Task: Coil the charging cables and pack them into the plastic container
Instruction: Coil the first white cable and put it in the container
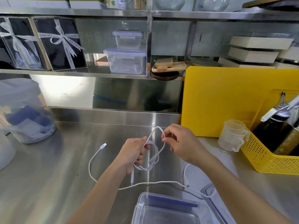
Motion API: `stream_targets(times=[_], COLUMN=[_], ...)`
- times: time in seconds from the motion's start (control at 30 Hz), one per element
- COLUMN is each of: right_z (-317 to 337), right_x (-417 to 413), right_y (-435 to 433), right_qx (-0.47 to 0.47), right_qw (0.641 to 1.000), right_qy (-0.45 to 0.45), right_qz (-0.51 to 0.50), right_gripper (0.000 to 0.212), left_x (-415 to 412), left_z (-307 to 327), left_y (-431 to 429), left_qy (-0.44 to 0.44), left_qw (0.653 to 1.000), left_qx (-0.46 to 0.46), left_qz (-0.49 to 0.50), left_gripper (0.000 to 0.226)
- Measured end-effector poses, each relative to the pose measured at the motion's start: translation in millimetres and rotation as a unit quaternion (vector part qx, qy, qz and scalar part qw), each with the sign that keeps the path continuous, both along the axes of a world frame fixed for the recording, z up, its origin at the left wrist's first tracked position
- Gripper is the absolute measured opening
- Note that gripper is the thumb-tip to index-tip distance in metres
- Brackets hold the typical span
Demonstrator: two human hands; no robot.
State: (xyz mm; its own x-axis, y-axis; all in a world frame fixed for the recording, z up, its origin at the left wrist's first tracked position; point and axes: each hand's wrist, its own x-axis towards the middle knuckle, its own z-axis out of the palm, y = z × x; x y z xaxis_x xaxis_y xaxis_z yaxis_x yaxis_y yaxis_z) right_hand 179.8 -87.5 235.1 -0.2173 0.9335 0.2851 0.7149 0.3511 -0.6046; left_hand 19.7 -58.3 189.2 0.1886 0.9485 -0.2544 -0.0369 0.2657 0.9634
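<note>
A white charging cable (153, 159) hangs in a few loops from my left hand (133, 155), which grips the bundle at its top. My right hand (181, 143) pinches the newest loop just to the right. The rest of the cable trails over the steel counter, and its USB plug (103, 145) lies to the left. Another plug dangles below my left hand. A second white cable (194, 189) runs toward the right, under my right forearm. The open clear plastic container (161, 212) sits at the near edge, with its lid (210, 199) leaning beside it.
A yellow cutting board (226, 101) stands at the right, with clear measuring cups (233, 136) and a yellow basket (271, 159) holding bottles. A large clear jar (24, 110) stands at the left. Shelves behind hold lidded containers (127, 60) and gift boxes.
</note>
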Motion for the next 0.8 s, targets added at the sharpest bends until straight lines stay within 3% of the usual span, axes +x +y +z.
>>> stream_targets(times=[0.13,0.3,0.5,0.57,0.7,0.8], right_z=[-11,-38,-51,-50,-52,-53], right_x=[-3,-15,-23,-21,-11,5], right_y=[1,-3,-11,-10,-8,-8], right_qx=[-0.026,-0.031,-0.134,-0.139,-0.144,-0.131], right_qw=[0.992,0.99,0.951,0.949,0.957,0.968], right_qy=[0.122,0.134,0.278,0.28,0.239,0.205], right_qz=[0.008,-0.005,0.032,0.037,0.076,0.067], right_gripper=[0.018,0.019,0.056,0.052,0.02,0.035], left_x=[2,7,8,7,5,-3], left_z=[4,8,13,14,20,23], left_y=[-1,-6,-7,-6,-4,1], left_qy=[-0.07,-0.125,-0.152,-0.144,-0.114,-0.123], left_qw=[0.997,0.988,0.983,0.984,0.989,0.99], left_qx=[-0.027,-0.056,-0.065,-0.059,-0.04,-0.041], left_qz=[-0.034,-0.064,-0.086,-0.082,-0.081,-0.059], left_gripper=[0.039,0.037,0.042,0.041,0.039,0.037])
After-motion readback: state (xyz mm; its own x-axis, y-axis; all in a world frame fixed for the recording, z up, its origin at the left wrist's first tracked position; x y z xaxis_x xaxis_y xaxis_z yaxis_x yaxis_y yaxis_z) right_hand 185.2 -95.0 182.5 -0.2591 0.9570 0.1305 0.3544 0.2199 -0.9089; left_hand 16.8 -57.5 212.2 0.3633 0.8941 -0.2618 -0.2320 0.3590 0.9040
